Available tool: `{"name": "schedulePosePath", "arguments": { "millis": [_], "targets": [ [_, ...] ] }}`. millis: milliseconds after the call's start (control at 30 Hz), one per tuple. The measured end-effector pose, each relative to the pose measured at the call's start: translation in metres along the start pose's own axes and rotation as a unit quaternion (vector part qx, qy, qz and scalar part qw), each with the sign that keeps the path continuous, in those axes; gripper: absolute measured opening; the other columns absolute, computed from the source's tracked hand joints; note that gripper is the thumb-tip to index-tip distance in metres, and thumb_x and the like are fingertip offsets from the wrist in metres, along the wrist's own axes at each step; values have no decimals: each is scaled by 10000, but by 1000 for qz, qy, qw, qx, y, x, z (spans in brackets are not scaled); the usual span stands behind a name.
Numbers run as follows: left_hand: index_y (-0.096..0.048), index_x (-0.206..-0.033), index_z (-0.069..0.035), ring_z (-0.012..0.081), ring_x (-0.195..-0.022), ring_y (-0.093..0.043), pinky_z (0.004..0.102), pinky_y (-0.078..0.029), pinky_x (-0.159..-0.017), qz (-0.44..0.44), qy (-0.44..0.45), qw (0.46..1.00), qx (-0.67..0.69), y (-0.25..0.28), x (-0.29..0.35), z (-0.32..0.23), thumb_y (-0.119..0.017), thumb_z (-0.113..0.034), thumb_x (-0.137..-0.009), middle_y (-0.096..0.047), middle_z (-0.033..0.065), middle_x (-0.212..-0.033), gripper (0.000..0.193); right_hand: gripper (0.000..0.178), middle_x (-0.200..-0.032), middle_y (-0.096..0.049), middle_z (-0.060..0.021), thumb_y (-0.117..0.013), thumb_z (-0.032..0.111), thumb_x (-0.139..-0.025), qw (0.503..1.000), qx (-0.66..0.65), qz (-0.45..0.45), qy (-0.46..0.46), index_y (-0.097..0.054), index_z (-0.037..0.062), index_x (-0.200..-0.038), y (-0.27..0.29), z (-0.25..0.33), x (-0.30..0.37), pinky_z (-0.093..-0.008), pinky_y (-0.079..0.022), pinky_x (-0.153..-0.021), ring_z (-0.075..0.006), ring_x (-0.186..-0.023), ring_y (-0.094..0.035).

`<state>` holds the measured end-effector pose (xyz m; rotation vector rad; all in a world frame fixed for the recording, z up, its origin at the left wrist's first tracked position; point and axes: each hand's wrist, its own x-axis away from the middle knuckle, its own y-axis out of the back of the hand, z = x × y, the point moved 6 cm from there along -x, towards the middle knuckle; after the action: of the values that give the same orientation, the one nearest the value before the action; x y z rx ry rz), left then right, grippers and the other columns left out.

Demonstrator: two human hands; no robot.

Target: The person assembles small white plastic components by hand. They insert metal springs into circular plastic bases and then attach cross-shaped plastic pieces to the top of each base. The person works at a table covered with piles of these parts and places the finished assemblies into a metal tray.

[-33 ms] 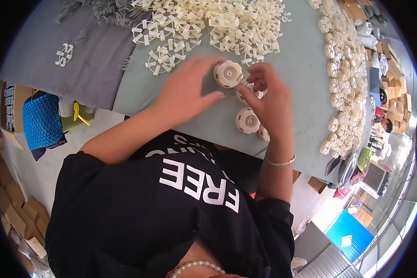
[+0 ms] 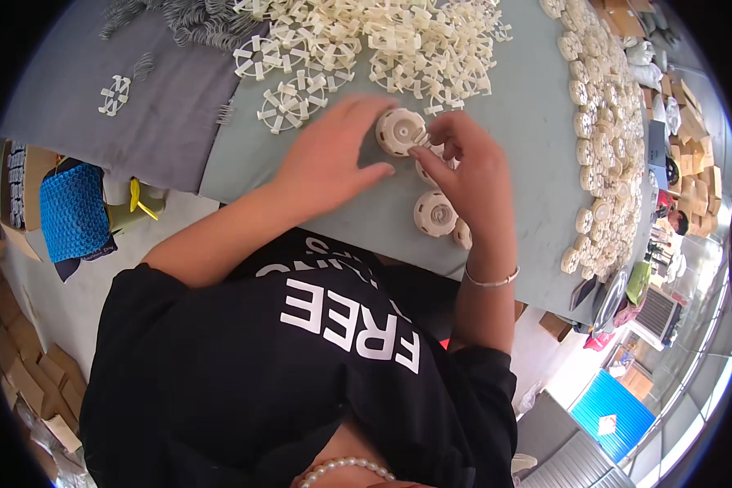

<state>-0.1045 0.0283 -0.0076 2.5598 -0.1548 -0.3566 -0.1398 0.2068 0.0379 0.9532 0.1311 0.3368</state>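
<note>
A round off-white plastic housing [image 2: 400,132] with a recessed centre and slots round its side lies on the table. My left hand [image 2: 329,159] is open beside it, thumb stretched out and apart from it, the blurred fingertips at its far left rim. At the housing's right edge, my right hand [image 2: 468,159] pinches a small coil spring [image 2: 420,140] between thumb and fingers. Partly under that hand is another round housing [image 2: 425,172]. Nearer me sits a similar housing [image 2: 435,213] with a coiled spring in its middle, and a further one [image 2: 462,234] shows only in part.
Off-white spoked rings [image 2: 415,49] are heaped at the far side. Grey coil springs [image 2: 203,20] lie on a grey cloth [image 2: 163,106] at the far left, with a lone ring [image 2: 115,96]. Rows of round housings [image 2: 602,154] line the right. Cardboard boxes [image 2: 695,154] stand beyond.
My right hand has shifted slightly left with the spring, which now reaches over the housing's right edge. My left hand has stayed nearly in place.
</note>
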Motion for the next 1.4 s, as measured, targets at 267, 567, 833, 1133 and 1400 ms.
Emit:
{"name": "schedulePosePath", "arguments": {
  "millis": [267, 567, 833, 1133, 1400],
  "targets": [
    [-459, -1502, -166, 331, -1234, -616, 442, -543, -973, 74, 49, 995, -41, -31, -13, 11, -837, -259, -816, -582, 85, -1426, 788, 314, -960, -682, -97, -849, 224, -794, 998, 38, -36, -35, -687, 52, -1001, -1, -20, -24, -417, -532, -750, -265, -858, -674],
    [-588, -1428, -139, 300, -1163, -653, 404, -544, -946, 114, -31, 993, 9, -10, 15, 14, -847, -163, -759, -653, 74, -1376, 718, 626, -1046, -724, -136, -890, 283, -738, 990, 55, -68, -110, -653, 27, -1258, 27, -69, -37, -393, -559, -799, -253, -898, -677],
    [-590, -1452, -166, 168, -714, -572, 303, -533, -706, 130, 41, 987, 88, 10, 42, 10, -867, -152, -752, -642, 76, -1387, 753, 545, -1170, -702, -101, -877, 125, -710, 998, -54, -8, 16, -707, 62, -1224, 20, -13, 24, -383, -557, -804, -246, -952, -673],
    [-628, -1400, -103, 117, -679, -520, 259, -479, -648, 107, 75, 982, 137, 9, 47, 16, -788, -159, -868, -649, 65, -1328, 558, 538, -1222, -687, -45, -866, 171, -714, 988, 40, 16, 148, -711, 110, -1226, -36, 36, 53, -426, -474, -1007, -280, -1207, -609],
    [-656, -1371, -130, 117, -624, -522, 278, -476, -596, 23, 66, 995, 67, 8, 43, 13, -798, -180, -866, -645, 50, -1314, 527, 504, -1200, -709, -35, -883, 217, -705, 976, 140, -28, 167, -730, 101, -1171, -40, 44, 51, -520, -381, -1100, -291, -1287, -565]
  ]
}}
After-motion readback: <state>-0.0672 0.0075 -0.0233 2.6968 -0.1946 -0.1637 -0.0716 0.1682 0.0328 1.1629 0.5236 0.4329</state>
